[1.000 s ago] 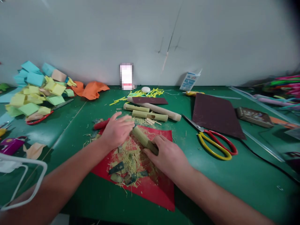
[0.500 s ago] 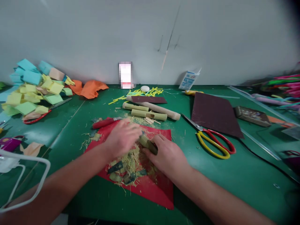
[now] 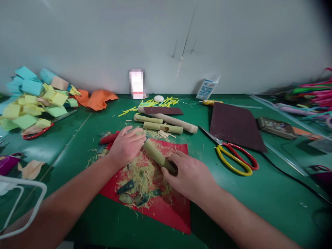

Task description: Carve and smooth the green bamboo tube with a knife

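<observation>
Wrapped in my right hand (image 3: 189,173) is a short green bamboo piece (image 3: 157,152), slanting up to the left over a red sheet (image 3: 178,214). My left hand (image 3: 129,145) is open, its fingers stretched out flat beside the bamboo's far end; whether they touch it I cannot tell. Under that hand lies a red-handled knife (image 3: 107,139), its blade hidden. Bamboo shavings (image 3: 144,176) and several dark green bark chips (image 3: 126,187) cover the sheet below the hands.
Cut bamboo pieces (image 3: 163,128) and a pale stick (image 3: 178,122) lie beyond the hands. To the right are large scissors (image 3: 233,157), brown sandpaper (image 3: 234,128) and a metal box (image 3: 277,128). Folded papers (image 3: 33,107) pile up at left, near a white frame (image 3: 38,204).
My left hand has drawn back to the left and its fingers are flatter, now covering the knife's blade. More of the bamboo in my right hand shows.
</observation>
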Demonstrator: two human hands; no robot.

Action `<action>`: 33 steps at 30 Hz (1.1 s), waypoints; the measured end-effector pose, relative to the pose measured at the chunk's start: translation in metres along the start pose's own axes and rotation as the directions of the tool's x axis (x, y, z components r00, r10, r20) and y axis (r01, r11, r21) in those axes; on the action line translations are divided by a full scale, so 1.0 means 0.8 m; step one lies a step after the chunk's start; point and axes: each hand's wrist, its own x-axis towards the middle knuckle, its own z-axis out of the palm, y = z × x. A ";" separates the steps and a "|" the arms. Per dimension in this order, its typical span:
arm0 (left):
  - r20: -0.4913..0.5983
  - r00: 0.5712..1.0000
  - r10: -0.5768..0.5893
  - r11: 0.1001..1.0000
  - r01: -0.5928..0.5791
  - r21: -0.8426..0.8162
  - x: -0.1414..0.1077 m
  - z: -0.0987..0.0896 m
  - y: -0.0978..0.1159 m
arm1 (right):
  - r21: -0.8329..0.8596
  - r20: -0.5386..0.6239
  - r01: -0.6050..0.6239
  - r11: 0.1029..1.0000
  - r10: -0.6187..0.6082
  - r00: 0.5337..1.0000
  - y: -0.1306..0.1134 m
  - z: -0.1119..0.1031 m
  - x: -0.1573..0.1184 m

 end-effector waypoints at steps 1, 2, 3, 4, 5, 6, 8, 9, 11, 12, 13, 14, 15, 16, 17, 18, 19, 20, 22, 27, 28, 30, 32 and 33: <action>-0.006 1.000 -0.014 1.000 0.014 -0.007 0.001 -0.001 0.002 | 0.005 0.005 -0.001 1.000 0.001 1.000 0.001 0.000 0.000; -0.006 1.000 -0.022 1.000 0.022 -0.015 0.002 -0.001 0.007 | 0.009 0.002 0.002 1.000 -0.002 1.000 0.001 0.002 0.000; 0.001 1.000 -0.018 0.999 0.018 -0.029 0.003 -0.002 0.014 | 0.011 -0.006 0.005 1.000 -0.004 1.000 0.001 0.004 0.000; 0.015 1.000 0.001 0.999 -0.001 -0.055 0.005 -0.003 0.024 | 0.015 -0.019 0.010 1.000 -0.010 1.000 0.000 0.006 0.001; 0.028 0.999 0.032 0.996 -0.030 -0.090 0.006 -0.003 0.034 | 0.021 -0.033 0.018 1.000 -0.018 0.999 0.000 0.008 0.001; 0.036 0.997 0.071 0.989 -0.066 -0.130 0.007 -0.004 0.043 | 0.029 -0.048 0.027 0.999 -0.026 0.999 0.000 0.010 0.001; 0.037 0.991 0.126 0.975 -0.117 -0.188 0.008 -0.004 0.053 | 0.046 -0.082 0.042 0.998 -0.038 0.996 0.000 0.013 0.001; 0.035 0.991 0.129 0.974 -0.121 -0.190 0.008 -0.005 0.052 | 0.053 -0.103 0.046 0.997 -0.041 0.994 -0.001 0.013 0.001; 0.030 0.996 0.088 0.986 -0.083 -0.144 0.006 -0.007 0.040 | 0.071 -0.159 0.057 0.996 -0.046 0.986 -0.001 0.011 0.001; 0.023 0.998 0.053 0.992 -0.050 -0.113 0.005 -0.008 0.031 | 0.085 -0.187 0.066 0.994 -0.049 0.981 -0.001 0.009 0.001; 0.010 1.000 0.016 0.996 -0.015 -0.088 0.004 -0.010 0.022 | 0.105 -0.209 0.078 0.991 -0.055 0.976 -0.001 0.007 0.000; -0.006 1.000 -0.018 0.997 0.017 -0.072 0.004 -0.012 0.014 | 0.129 -0.222 0.091 0.987 -0.061 0.973 -0.002 0.004 0.000; -0.021 0.999 -0.047 0.997 0.045 -0.066 0.004 -0.014 0.008 | 0.155 -0.227 0.098 0.983 -0.061 0.972 -0.003 0.002 0.000; -0.032 0.997 -0.068 0.996 0.065 -0.067 0.004 -0.015 0.005 | 0.182 -0.222 0.094 0.979 -0.053 0.974 -0.003 0.000 0.000; -0.034 0.996 -0.081 0.994 0.079 -0.072 0.005 -0.015 0.003 | 0.210 -0.209 0.082 0.974 -0.037 0.977 -0.003 -0.001 0.001; -0.033 0.996 -0.088 0.993 0.085 -0.078 0.006 -0.015 0.003 | 0.236 -0.190 0.065 0.970 -0.019 0.982 -0.003 -0.002 0.001; -0.028 0.996 -0.090 0.993 0.087 -0.084 0.006 -0.015 0.004 | 0.253 -0.170 0.049 0.966 -0.005 0.985 -0.003 -0.002 0.001; -0.020 0.996 -0.087 0.992 0.085 -0.089 0.007 -0.014 0.006 | 0.262 -0.155 0.037 0.964 0.004 0.988 -0.003 -0.001 0.002; -0.004 0.996 -0.084 0.992 0.083 -0.096 0.007 -0.013 0.007 | 0.248 -0.150 0.045 0.968 -0.008 0.989 -0.001 0.000 0.004; 0.020 0.995 -0.103 0.990 0.104 -0.092 0.004 -0.008 -0.001 | 0.148 -0.199 0.065 0.987 -0.035 0.979 0.008 0.007 0.011; 0.024 0.993 -0.114 0.989 0.115 -0.090 0.004 -0.007 0.000 | 0.142 -0.194 0.052 0.988 -0.024 0.981 0.010 0.009 0.012; 0.020 0.991 -0.134 0.988 0.135 -0.076 0.004 -0.004 0.009 | 0.151 -0.174 0.028 0.988 -0.001 0.985 0.013 0.013 0.014; 0.006 0.993 -0.120 0.991 0.120 -0.064 0.005 -0.001 0.028 | 0.165 -0.164 0.023 0.986 0.005 0.986 0.014 0.016 0.015; 0.005 0.995 -0.096 0.993 0.096 -0.066 0.006 0.000 0.038 | 0.167 -0.165 0.026 0.986 0.002 0.986 0.015 0.016 0.015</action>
